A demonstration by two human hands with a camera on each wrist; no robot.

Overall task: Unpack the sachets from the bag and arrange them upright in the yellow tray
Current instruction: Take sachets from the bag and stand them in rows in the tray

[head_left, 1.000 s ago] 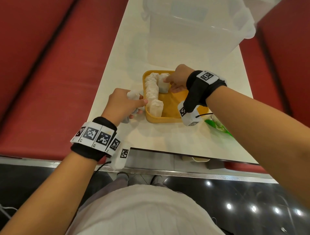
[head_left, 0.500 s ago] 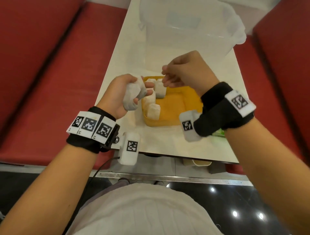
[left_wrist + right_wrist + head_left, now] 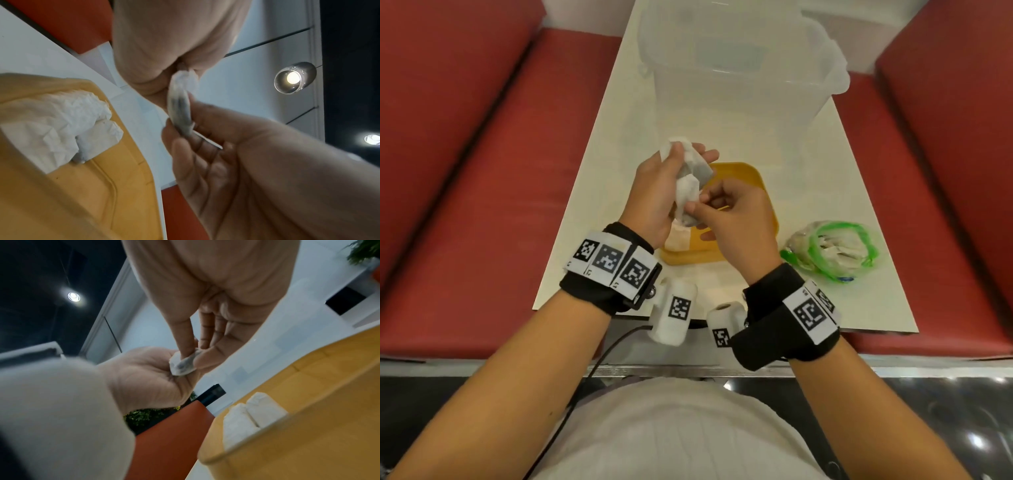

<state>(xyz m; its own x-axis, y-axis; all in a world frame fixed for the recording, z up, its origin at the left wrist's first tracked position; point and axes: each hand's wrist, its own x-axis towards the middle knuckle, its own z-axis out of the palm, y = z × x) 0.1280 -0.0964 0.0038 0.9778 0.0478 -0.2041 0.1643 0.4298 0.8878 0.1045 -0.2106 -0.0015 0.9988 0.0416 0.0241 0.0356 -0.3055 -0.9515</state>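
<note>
**Both hands lifting clear of the tray to pass a sachet**

Both hands are now meeting above the near edge of the yellow tray, where a moment ago the right one was lower, closer to the sachets standing inside. The left hand is curling round a small bunch of sachets; the right hand is pinching the lowest one by its corner between thumb and forefinger. More sachets are standing along the tray's left wall. To the right of the tray, the green bag is lying on the table. A clear tub is sitting beyond the tray. The sachets are looking light, soft and crumply, so pinching a sealed edge probably suits them better than squeezing the filled middle.
</note>
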